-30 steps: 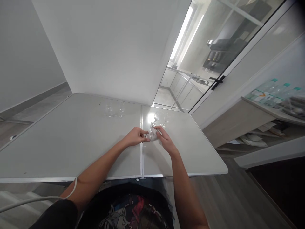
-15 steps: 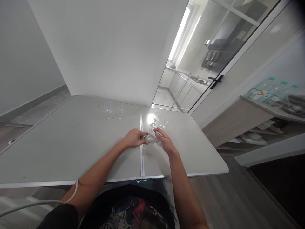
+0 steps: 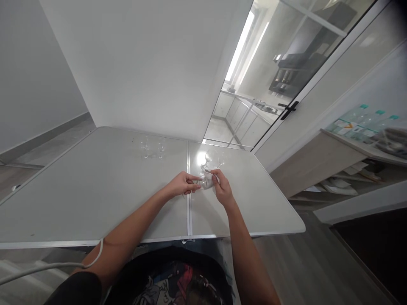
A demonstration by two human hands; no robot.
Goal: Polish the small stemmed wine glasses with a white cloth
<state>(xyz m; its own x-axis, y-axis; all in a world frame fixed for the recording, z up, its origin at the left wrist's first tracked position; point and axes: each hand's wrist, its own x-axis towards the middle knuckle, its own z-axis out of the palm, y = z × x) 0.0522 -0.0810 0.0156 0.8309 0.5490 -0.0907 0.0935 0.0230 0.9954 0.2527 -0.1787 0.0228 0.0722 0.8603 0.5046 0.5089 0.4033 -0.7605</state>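
Observation:
My left hand is closed in a pinch on a small clear glass just above the grey folding table. My right hand is closed on a white cloth bunched around the glass, which hides most of it. Both hands meet over the table's centre seam. Right behind them stand two clear stemmed glasses.
Two more clear glasses stand at the back of the table's left half. A white wall panel rises behind the table. A glass door is at the right, with a shelf of bottles further right. A white cable hangs by my left arm.
My right hand has turned and shifted the cloth around the glass, with its fingers now curled more over the top. My left hand keeps its pinch in nearly the same place.

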